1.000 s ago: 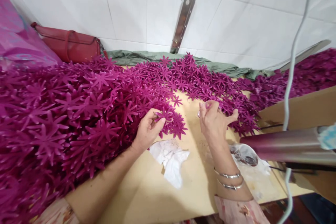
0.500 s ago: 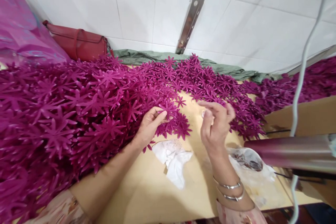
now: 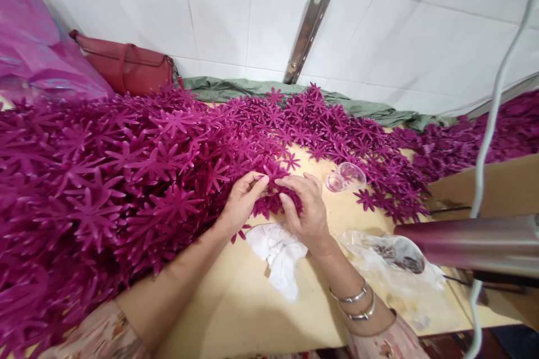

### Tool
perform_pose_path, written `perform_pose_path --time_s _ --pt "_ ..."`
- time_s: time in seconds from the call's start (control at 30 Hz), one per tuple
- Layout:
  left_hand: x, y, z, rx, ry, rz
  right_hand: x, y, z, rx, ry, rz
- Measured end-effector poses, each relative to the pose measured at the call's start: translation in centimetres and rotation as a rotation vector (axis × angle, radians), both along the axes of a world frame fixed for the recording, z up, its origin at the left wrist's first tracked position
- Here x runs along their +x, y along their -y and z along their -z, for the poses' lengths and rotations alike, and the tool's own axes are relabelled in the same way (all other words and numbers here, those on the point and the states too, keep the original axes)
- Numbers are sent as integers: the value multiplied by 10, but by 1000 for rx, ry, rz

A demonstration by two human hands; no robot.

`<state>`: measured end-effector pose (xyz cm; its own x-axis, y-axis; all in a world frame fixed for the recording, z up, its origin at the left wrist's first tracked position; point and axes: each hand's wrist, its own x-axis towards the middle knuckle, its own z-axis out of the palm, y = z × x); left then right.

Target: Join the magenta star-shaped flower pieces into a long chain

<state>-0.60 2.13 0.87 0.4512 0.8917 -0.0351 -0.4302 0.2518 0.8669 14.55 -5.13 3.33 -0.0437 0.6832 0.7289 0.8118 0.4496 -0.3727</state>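
Observation:
A large heap of magenta star-shaped fabric flowers (image 3: 126, 168) covers the left and back of a tan table (image 3: 252, 303). My left hand (image 3: 242, 202) pinches a flower at the heap's edge with curled fingers. My right hand (image 3: 305, 207) meets it from the right, fingertips pressed on the same small cluster of flowers (image 3: 275, 176). A small clear plastic cup (image 3: 345, 176) lies on its side on the table, right of my hands. Two silver bangles (image 3: 353, 303) sit on my right wrist.
A crumpled white cloth (image 3: 278, 258) lies below my hands. A clear plastic bag with dark bits (image 3: 391, 252) is at right, beside a metal cylinder (image 3: 475, 244) and a hanging grey cable (image 3: 484, 168). A red bag (image 3: 126, 70) and green cloth (image 3: 252, 90) sit against the tiled wall.
My right hand moved left from mid-air to join my left hand on the flowers. The small clear cup, earlier at my right fingers, now lies on the table.

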Motion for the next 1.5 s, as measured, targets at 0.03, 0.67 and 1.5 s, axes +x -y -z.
perform_pose_path --time_s 0.03,0.67,1.5 --pt "0 0 0 -1 -4 2 -1 -1 1 2 8 0" --pt "-2 4 -1 279 -175 -70 4 -6 9 -185 -204 41" --pt "-3 3 -1 243 -213 -55 5 -4 16 -380 -603 -1"
